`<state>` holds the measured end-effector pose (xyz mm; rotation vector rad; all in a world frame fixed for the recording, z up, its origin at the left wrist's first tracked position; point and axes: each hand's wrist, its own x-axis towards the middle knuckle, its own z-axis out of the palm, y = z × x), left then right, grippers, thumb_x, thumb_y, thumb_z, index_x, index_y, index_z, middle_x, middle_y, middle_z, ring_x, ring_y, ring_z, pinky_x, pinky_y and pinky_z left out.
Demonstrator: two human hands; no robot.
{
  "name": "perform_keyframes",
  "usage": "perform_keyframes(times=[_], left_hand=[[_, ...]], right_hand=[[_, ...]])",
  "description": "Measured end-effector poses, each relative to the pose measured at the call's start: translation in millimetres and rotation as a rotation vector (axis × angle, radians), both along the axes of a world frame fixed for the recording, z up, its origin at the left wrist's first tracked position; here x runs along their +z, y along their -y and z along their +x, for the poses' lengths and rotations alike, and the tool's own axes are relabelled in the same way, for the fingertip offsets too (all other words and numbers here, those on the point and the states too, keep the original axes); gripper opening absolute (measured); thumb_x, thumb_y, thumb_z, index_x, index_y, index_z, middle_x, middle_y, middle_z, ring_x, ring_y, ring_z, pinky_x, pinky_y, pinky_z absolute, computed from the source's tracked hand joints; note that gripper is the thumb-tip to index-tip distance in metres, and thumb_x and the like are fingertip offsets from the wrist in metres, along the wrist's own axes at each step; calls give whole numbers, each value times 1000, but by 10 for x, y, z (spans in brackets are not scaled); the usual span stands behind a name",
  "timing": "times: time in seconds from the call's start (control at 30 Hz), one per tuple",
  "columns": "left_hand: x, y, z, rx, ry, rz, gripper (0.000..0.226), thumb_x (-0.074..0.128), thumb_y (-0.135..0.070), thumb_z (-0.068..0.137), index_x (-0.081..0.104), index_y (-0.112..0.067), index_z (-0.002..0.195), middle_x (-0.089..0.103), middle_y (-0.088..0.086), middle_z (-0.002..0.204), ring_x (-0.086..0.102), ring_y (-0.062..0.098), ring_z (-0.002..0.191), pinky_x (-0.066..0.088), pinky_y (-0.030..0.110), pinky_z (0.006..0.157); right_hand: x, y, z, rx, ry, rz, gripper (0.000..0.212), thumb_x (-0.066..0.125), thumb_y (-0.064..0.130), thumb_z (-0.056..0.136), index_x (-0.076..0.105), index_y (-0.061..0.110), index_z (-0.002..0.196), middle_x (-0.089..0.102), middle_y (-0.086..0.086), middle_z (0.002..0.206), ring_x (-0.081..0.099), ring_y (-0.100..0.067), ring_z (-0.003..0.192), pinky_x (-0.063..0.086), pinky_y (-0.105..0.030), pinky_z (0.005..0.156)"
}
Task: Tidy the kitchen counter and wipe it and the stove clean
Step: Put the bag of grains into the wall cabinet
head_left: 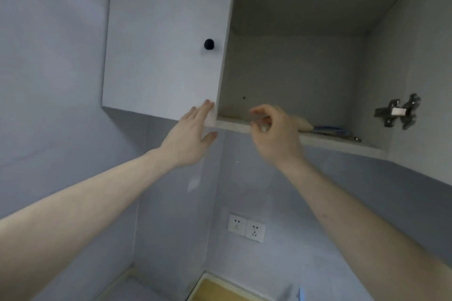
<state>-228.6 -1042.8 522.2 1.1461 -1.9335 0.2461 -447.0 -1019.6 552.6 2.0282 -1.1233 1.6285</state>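
I am looking up at a pale wall cabinet. Its left door (166,32) is closed and has a black knob (209,44). The right compartment stands open, and its bottom shelf (342,144) holds a beige piece (305,123), something blue (329,129) and a thin metal item (353,138). My left hand (193,134) lies flat and open against the lower right corner of the closed door. My right hand (274,132) is at the shelf's front edge with its fingers curled. A pale blur sits between thumb and fingers, and I cannot make out what it is.
A metal hinge (397,112) sticks out of the cabinet's right wall. A double wall socket (245,227) sits on the grey-blue wall below. A yellowish board (215,291) and a blue scrap (301,295) show at the bottom edge.
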Motion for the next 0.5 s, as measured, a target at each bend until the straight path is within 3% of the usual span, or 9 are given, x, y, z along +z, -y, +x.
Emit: perform_keyframes(times=[0.13,0.4,0.5], left_hand=[[-956,-384,42,-13,56,9,75,64,-25,90,27,-27,155,27,-8,164,28,19,148,32,37,118],[-2803,-678,186,14,136,534,71,63,-30,88,31,-33,151,15,-11,167,33,22,145,36,36,113],[-3396,-730,197,39,185,728,68,61,-34,89,31,-32,151,11,-11,168,33,25,145,38,37,112]], right_hand=[[-784,-203,56,107,5,67,30,64,13,85,64,23,113,63,13,109,62,-7,84,53,-28,71],[-2785,-206,-185,4,-196,739,32,61,25,91,58,34,121,58,19,116,59,-2,92,52,-31,85],[-3405,-187,-218,-47,-309,966,35,64,29,88,59,33,123,61,16,116,60,-8,98,51,-32,90]])
